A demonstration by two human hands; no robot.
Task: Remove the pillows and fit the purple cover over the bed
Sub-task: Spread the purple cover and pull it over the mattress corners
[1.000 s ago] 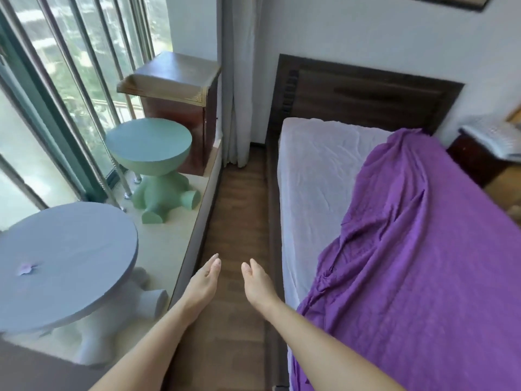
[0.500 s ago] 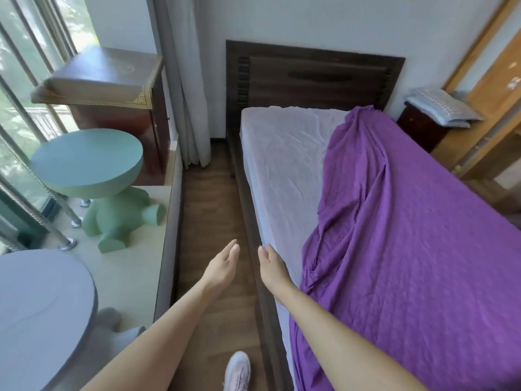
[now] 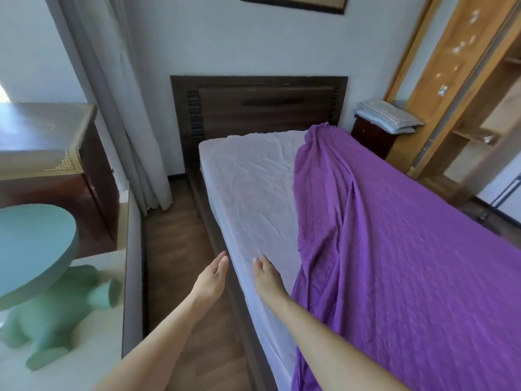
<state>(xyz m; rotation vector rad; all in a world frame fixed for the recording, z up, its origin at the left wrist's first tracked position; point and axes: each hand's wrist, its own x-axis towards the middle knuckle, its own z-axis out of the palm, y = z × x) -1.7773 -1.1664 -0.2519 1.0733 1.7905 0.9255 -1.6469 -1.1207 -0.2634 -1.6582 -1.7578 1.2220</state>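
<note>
My left grip [image 3: 210, 280] open, holding nothing, my right grip [image 3: 266, 277] open over the bed [image 3: 248, 187] edge, purple cover [image 3: 394, 263] just beside it, pillows [image 3: 386, 116] off the bed.

Pictured bare from forearm to fingertip: slim left hand [image 3: 211, 279] and right hand [image 3: 267, 277], wrists narrow, fingers long.

The purple cover [image 3: 394, 235] drapes the bed [image 3: 248, 176] from 12 o'clock to 5 o'clock, leaving pale sheet bare at 11 o'clock. The right grip [image 3: 267, 277], fingers straight, is at the mattress edge just beside the cover. The left grip [image 3: 210, 280], fingers straight, hangs above the floor [image 3: 169, 249]. A pillow [image 3: 387, 115] rests at 1 o'clock.
</note>
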